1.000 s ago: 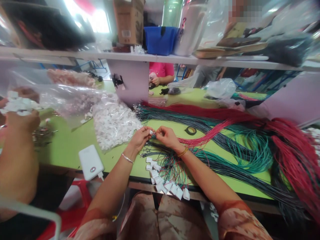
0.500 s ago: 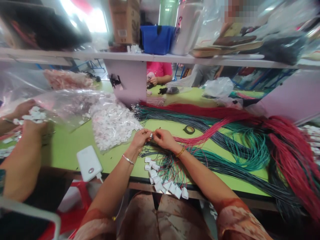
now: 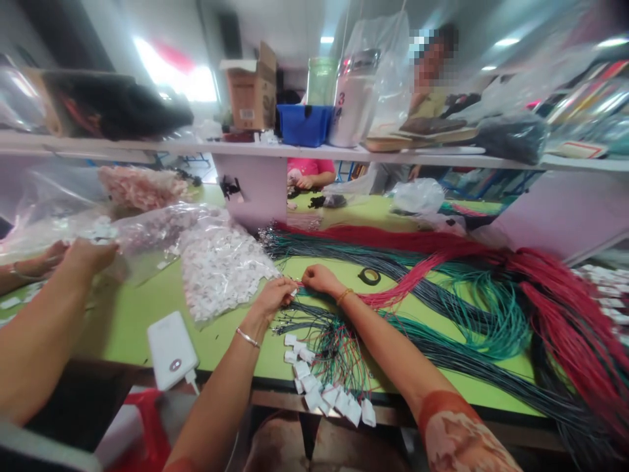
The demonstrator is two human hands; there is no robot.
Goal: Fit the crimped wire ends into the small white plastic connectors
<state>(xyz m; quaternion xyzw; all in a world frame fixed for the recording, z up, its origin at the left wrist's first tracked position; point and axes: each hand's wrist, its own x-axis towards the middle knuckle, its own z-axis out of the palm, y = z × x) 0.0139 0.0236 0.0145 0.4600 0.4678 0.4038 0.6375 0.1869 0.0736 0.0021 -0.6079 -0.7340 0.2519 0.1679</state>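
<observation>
My left hand [image 3: 276, 296] pinches a small white plastic connector [image 3: 293, 292]. Close by on its right, my right hand [image 3: 320, 279] is closed, its fingertips at a thin red wire; the exact grip is partly hidden. Under my right wrist runs a bundle of red wires [image 3: 393, 296]. Dark and green wires [image 3: 314, 313] with metal-tipped ends lie just below both hands. Nearer the table edge are several white connectors [image 3: 331, 396] joined to red, green and dark wires. A clear bag of white connectors [image 3: 221, 275] rests left of my left hand.
A white power bank [image 3: 171, 347] with a cable lies at the front left. Black tape [image 3: 369, 276] sits behind my right hand. A co-worker's arm [image 3: 59, 314] reaches in from the left. A shelf [image 3: 236, 149] crosses above the green table [image 3: 118, 321].
The view has tilted upward, so things appear lower. My hands have moved slightly apart, with the connector staying in my left fingers. The co-worker's hands at left have shifted.
</observation>
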